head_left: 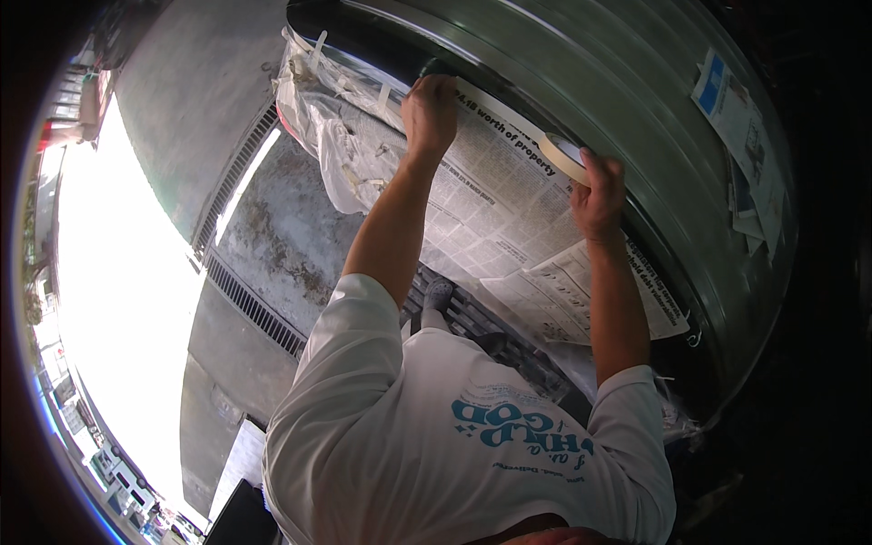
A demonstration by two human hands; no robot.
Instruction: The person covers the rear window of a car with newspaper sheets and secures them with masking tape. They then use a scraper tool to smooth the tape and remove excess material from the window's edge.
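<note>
My right hand (598,195) grips a roll of cream masking tape (565,162), thumb at its rim, beside the upper edge of a newspaper sheet (490,186). My left hand (430,118) is closed at the left end of that edge, against a dark trim strip (381,38). Whatever its fingers pinch is hidden. Newspaper hangs down the side of a large vehicle-like body, with a second sheet (563,286) overlapping lower right. Short pale tape strips (318,52) stick near the left end, above crumpled clear plastic sheeting (336,136).
A ridged grey-green metal surface (654,173) curves beyond the trim, with folded newspapers (740,145) lying on it at right. Below my arms is a dark slatted step (463,313) with my shoe (439,295) on it. Floor drain grates (245,300) cross the concrete at left.
</note>
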